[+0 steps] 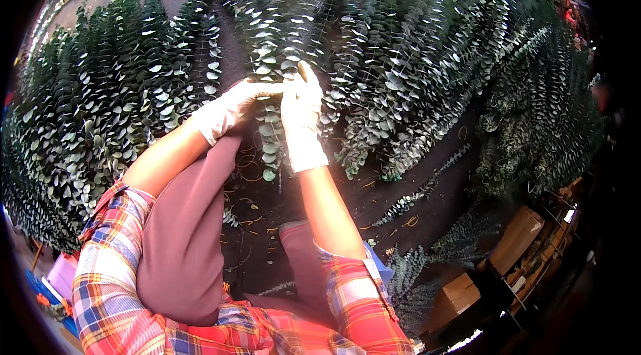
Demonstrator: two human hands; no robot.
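Eucalyptus bunch: I'm looking at leafy green stems point(270, 133) between the person's hands, leaves showing both beyond the fingers and below them; everything else I place from this bunch.
Right hand: the gloved right hand point(302, 111) looks closed narrowly on the bunch, from its right side.
Left hand: the gloved left hand point(234, 106) comes in from the bunch's left, fingers drawn together and meeting the right; what they pinch, if anything, I cannot tell.
Laid greenery: one thick spread of stems point(110, 81) lies left of the bunch, another point(407, 61) right of it, with a dense heap point(537, 121) farther right.
Progress: I'd judge this bunch midway through handling. Much is laid out, but whether those stems are finished or waiting, I can't say.
Loose bits: a single sprig point(427, 193) lies below and right of the bunch; thin yellow loops point(249, 166) are scattered just below it. I cannot see whether one circles its stems.
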